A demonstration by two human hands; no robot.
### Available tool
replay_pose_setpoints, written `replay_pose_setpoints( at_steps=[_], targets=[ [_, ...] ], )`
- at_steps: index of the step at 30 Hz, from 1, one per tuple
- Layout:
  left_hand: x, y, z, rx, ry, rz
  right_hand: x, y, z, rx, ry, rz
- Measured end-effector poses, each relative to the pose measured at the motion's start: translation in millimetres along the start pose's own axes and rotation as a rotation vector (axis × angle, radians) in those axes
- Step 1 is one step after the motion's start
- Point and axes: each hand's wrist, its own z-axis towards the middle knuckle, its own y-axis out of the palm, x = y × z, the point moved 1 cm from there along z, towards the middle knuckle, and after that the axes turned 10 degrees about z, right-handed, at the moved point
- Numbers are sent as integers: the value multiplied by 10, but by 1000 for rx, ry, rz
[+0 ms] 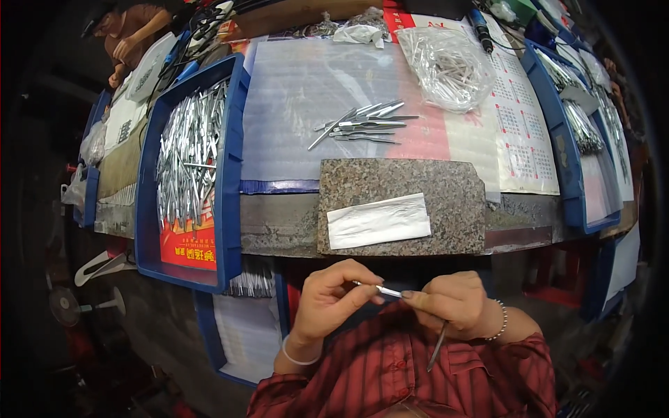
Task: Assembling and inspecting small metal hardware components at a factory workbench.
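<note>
Close to my chest, a slim silver metal piece (pixel 390 292) spans the gap between my hands. My left hand (pixel 333 299) pinches one end between thumb and fingertips. The other end is gripped by the thumb and fingers of my right hand (pixel 451 301). A second thin metal piece (pixel 437 347) sticks out downward from under my right hand; how it is held is hidden. Just beyond my hands, a folded white cloth or paper (pixel 380 221) lies on a speckled stone slab (pixel 456 202). Past the slab, several similar slim metal pieces (pixel 366 125) lie in a loose pile.
At left, a blue tray (pixel 235 160) holds many metal pieces (pixel 188 150). A clear plastic bag (pixel 449 66) of pieces lies at the back right. More blue trays stand at the right (pixel 557 111) and below the bench (pixel 282 306). Another person (pixel 132 35) sits far left.
</note>
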Motion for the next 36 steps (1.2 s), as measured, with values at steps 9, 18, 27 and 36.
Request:
replay_pose_setpoints(
  at_steps=[9, 18, 27, 36],
  targets=[
    [152, -125, 268, 229, 588, 965, 18, -430, 315, 103, 65, -141],
    [-74, -298, 374, 243, 545, 1217, -98, -440, 627, 125, 61, -146],
    [-86, -340, 426, 178, 536, 1183, 296, -247, 697, -38, 216, -5],
    [-60, -335, 427, 156, 535, 1155, -387, -464, 756, 58, 231, 130]
  ],
)
